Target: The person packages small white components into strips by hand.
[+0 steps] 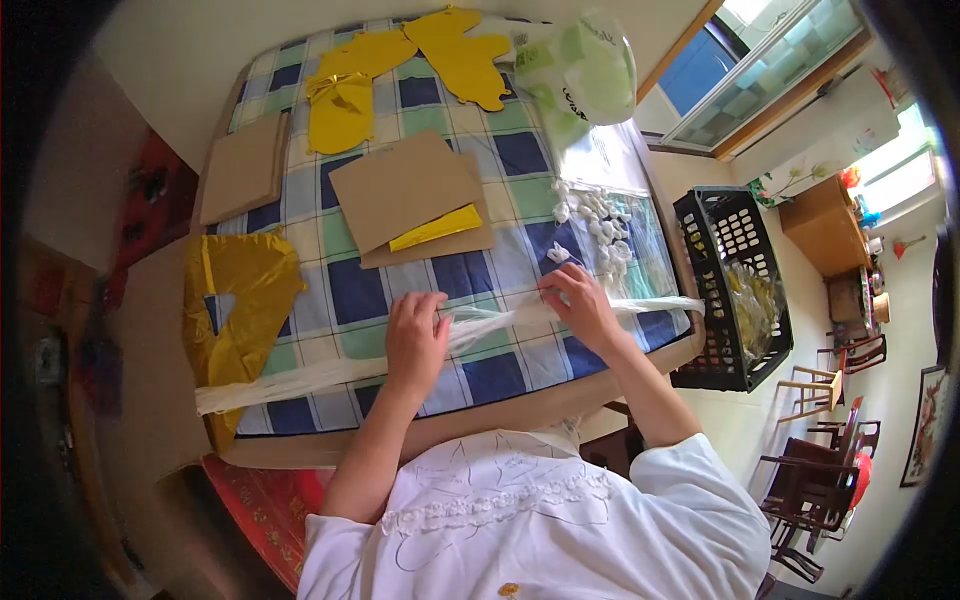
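A long bundle of white strands (500, 322) lies across the near part of the checkered cloth (420, 90), from the left edge to the right edge. My left hand (418, 335) rests at the bundle's middle, its fingers bent around or against the strands; what they grip is hard to make out. Farther right, my right hand (580, 305) is over the bundle with thumb and fingers pinched near it. Just beyond that hand sits a small white knot (558, 252). More white knotted pieces (605, 230) lie near the right side of the cloth.
Cardboard sheets (400, 190) with a yellow piece (435, 228) lie mid-table, another cardboard stack (243, 170) at left. Yellow foil shapes (455, 55) are at the far side, gold foil (250, 290) at left. A plastic bag (590, 70) stands far right; a black crate (735, 290) is beside the table.
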A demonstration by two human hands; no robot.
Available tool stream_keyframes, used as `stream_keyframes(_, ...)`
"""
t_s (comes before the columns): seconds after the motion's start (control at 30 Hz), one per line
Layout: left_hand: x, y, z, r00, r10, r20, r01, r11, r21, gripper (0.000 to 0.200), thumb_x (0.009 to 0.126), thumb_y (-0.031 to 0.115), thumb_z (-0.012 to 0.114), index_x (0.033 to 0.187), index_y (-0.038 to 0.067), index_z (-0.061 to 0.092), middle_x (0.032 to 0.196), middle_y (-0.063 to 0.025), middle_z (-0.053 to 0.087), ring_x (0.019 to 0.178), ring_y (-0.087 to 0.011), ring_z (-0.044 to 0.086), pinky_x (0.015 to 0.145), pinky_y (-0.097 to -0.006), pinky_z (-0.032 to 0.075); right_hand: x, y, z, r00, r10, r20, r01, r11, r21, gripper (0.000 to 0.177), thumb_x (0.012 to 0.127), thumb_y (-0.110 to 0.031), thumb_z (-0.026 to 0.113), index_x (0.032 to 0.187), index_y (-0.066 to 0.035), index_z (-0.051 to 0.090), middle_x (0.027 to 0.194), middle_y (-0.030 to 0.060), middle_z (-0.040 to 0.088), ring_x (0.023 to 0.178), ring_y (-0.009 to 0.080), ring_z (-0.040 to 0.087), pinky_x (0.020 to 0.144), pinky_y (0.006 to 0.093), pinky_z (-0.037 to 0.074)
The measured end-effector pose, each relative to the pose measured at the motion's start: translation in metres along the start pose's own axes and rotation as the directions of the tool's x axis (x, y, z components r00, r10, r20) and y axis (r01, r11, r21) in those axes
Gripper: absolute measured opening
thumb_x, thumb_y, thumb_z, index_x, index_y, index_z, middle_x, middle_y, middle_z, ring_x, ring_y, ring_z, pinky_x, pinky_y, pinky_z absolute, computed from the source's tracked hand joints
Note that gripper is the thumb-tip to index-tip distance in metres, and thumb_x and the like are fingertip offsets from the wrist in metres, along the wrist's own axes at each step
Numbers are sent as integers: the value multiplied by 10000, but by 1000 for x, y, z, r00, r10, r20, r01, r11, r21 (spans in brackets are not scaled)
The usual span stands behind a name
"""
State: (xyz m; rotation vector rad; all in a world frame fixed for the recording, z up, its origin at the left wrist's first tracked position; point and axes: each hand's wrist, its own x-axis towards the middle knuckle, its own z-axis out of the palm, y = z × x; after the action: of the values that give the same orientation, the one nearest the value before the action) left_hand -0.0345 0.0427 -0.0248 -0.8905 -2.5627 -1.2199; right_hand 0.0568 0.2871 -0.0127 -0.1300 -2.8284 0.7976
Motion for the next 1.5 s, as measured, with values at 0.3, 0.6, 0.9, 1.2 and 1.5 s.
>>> stream_keyframes(0.3,-12,13,-8,990,104,90,-100,994,-48,175,691,43,714,844,99,649,862,-52,580,868,-265,537,770,-370,453,-5,-31,-7,997,-76,-29,77,997,20,132,762,-47,665,883,-75,620,908,80,567,913,291,539,797,391,446)
stream_keyframes(0.6,-11,16,3,981,89,172,-70,991,-110,206,703,52,708,900,94,667,922,-69,609,913,-271,551,821,-366,453,9,-22,-13,996,74,-43,-64,978,197,68,776,-67,634,823,-53,587,825,92,571,837,290,553,754,390,453)
stream_keyframes(0.9,-12,-5,-37,976,-83,201,107,988,-110,206,694,19,692,845,72,561,854,-82,589,860,-298,547,770,-386,446,-12,-30,-32,997,-60,50,61,998,-31,90,816,-112,628,883,-52,635,862,112,593,854,311,563,768,395,464)
stream_keyframes(1.2,-19,-9,-44,955,-92,282,64,992,110,145,689,45,705,786,50,597,828,-85,596,858,-287,553,766,-376,452,-20,-46,-10,936,-48,348,78,994,-73,113,785,-126,653,864,-82,586,858,93,560,879,308,547,753,404,464)
stream_keyframes(1.5,-5,-12,-27,946,-73,317,74,997,9,81,739,88,667,787,51,613,842,-104,592,851,-300,559,778,-396,450,-6,-75,-2,995,-93,48,85,986,140,102,775,-68,652,861,-67,596,848,94,574,884,306,543,766,391,455)
